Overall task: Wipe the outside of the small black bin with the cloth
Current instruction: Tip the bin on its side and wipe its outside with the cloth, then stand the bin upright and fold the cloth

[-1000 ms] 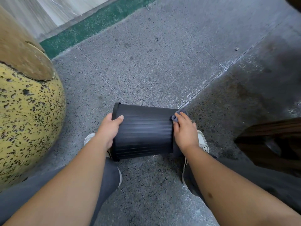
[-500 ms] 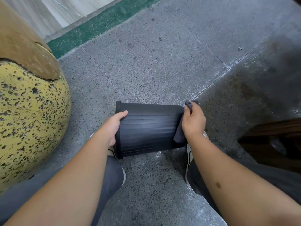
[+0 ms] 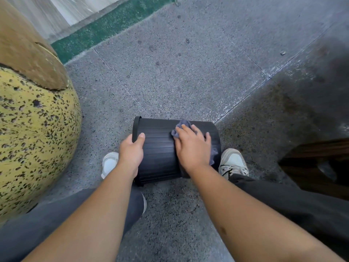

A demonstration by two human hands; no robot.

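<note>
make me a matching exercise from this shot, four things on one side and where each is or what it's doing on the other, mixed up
Things
1. bin
2. cloth
3. left hand
4. sphere

Places or states
A. yellow and speckled, at the left edge
B. grips the bin's rim end
C. lies on its side on the floor between the shoes
D. pressed flat on the bin under the right hand

Pairs: 1-C, 2-D, 3-B, 4-A
</note>
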